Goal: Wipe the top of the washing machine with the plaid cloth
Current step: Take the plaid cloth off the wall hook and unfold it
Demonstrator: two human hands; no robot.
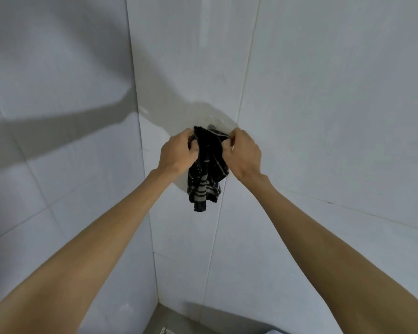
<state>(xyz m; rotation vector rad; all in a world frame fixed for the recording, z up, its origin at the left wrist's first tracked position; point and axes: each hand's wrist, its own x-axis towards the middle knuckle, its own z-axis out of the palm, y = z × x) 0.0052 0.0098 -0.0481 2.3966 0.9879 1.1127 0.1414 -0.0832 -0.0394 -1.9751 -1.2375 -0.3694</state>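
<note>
Both arms are reaching out toward the corner of a white tiled wall (323,116), and the plaid cloth (206,174) is hanging between the hands, bunched at the top and trailing down in loose folds. The left hand (177,154) is clenching one upper edge of the dark fabric, and the right hand (244,154) is pinching the other, fingers curled in tight. The cloth is looking light, soft and floppy, so it should be handling easily; gathering it into a pad in one palm would probably suit wiping best. A small dark thing behind the cloth's top may be a wall hook, though it is too hidden to say. No writing or label is showing anywhere. The washing machine is not clearly in view.
</note>
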